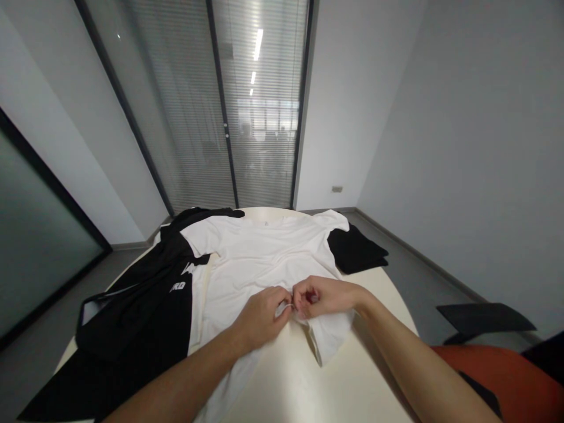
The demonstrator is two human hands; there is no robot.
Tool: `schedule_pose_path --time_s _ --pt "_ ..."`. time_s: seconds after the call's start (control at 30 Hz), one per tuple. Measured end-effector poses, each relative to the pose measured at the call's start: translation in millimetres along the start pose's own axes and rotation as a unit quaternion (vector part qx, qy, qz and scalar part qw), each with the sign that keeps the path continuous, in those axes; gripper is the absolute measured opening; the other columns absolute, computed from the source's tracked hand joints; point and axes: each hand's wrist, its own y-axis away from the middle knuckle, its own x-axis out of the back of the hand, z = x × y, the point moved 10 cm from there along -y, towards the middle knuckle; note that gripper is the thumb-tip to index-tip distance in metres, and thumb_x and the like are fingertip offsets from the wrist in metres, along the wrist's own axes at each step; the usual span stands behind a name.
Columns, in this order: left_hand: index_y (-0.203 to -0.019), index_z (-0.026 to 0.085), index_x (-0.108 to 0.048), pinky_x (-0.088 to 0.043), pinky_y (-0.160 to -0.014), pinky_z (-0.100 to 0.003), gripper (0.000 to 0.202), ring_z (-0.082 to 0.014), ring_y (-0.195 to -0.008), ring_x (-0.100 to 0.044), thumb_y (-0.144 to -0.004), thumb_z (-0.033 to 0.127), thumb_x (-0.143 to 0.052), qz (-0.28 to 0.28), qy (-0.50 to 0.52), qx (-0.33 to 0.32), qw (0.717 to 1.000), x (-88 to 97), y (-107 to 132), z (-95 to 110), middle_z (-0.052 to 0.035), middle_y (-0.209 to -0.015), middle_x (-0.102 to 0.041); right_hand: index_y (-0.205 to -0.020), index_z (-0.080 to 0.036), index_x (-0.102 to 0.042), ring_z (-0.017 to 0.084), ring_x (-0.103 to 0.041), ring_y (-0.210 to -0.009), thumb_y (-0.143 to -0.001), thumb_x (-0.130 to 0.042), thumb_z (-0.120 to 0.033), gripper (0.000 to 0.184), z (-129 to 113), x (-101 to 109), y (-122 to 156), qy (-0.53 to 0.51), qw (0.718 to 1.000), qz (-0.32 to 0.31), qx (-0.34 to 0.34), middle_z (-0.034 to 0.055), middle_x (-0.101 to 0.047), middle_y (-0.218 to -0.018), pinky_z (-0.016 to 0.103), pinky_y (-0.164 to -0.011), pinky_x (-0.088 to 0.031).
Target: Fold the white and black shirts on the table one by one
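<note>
A white t-shirt [259, 258] lies spread flat on a round cream table [291, 382], collar toward the far side. My left hand [263, 311] and my right hand [321, 296] meet at the shirt's near hem, knuckles almost touching. Both are closed in a pinch on the hem fabric, which bunches up between the fingers. The hem's right corner [328, 341] hangs loosely folded toward me.
A black garment with white lettering [136, 317] is draped over the table's left side. A folded black garment [356, 249] lies at the far right, beside the shirt's sleeve. An orange chair seat with a black armrest [484, 320] stands at the right. Glass walls with blinds stand behind.
</note>
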Motion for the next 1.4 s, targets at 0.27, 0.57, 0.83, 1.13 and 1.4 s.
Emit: schedule_pose_path --time_s 0.27,0.57,0.83,1.13,1.4 --pt "-0.086 0.021 -0.059 -0.046 -0.082 -0.030 0.013 -0.0187 -0.090 -0.059 -0.085 0.010 -0.053 0.029 -0.011 0.008 0.999 2.3 -1 -8 -0.0026 -0.090 -0.065 -0.086 -0.014 -0.064 0.007 -0.049 -0.063 -0.058 -0.091 -0.044 0.049 27 0 5 -0.061 0.995 -0.037 -0.072 -0.0063 -0.057 -0.070 0.020 -0.060 -0.039" --pt "-0.104 0.022 -0.064 -0.047 -0.088 -0.033 0.029 -0.0210 -0.098 -0.059 -0.080 0.009 -0.054 -0.021 -0.037 -0.061 0.997 -1.3 2 10 -0.0037 -0.102 -0.068 -0.076 -0.017 -0.058 0.008 -0.048 -0.063 -0.052 -0.091 -0.051 0.053 23 -6 10 0.006 0.993 -0.053 -0.108 -0.0066 -0.056 -0.069 0.021 -0.059 -0.038" --pt "-0.103 0.021 -0.062 -0.047 -0.085 -0.033 0.022 -0.0208 -0.096 -0.061 -0.083 0.013 -0.056 -0.014 -0.044 -0.046 0.998 -2.0 2 4 -0.0042 -0.101 -0.068 -0.075 -0.019 -0.062 0.009 -0.046 -0.059 -0.062 -0.081 -0.038 0.030 30 0 11 0.182 0.970 -0.013 -0.158 -0.0066 -0.059 -0.065 0.022 -0.053 -0.032" --pt "-0.103 0.021 -0.062 -0.047 -0.086 -0.032 0.018 -0.0205 -0.097 -0.061 -0.087 0.015 -0.055 -0.021 -0.045 -0.035 0.998 -2.8 3 3 -0.0041 -0.101 -0.069 -0.071 -0.017 -0.064 0.009 -0.046 -0.060 -0.065 -0.077 -0.032 0.021 28 5 15 0.125 0.982 -0.010 -0.145 -0.0057 -0.057 -0.064 0.021 -0.054 -0.034" --pt "-0.099 0.020 -0.063 -0.046 -0.083 -0.031 0.014 -0.0199 -0.093 -0.061 -0.089 0.016 -0.055 -0.019 -0.049 -0.041 0.998 -1.8 3 5 -0.0039 -0.098 -0.068 -0.077 -0.014 -0.069 0.010 -0.049 -0.063 -0.068 -0.080 -0.041 0.030 29 2 13 0.093 0.988 -0.024 -0.119 -0.0034 -0.059 -0.067 0.021 -0.058 -0.037"
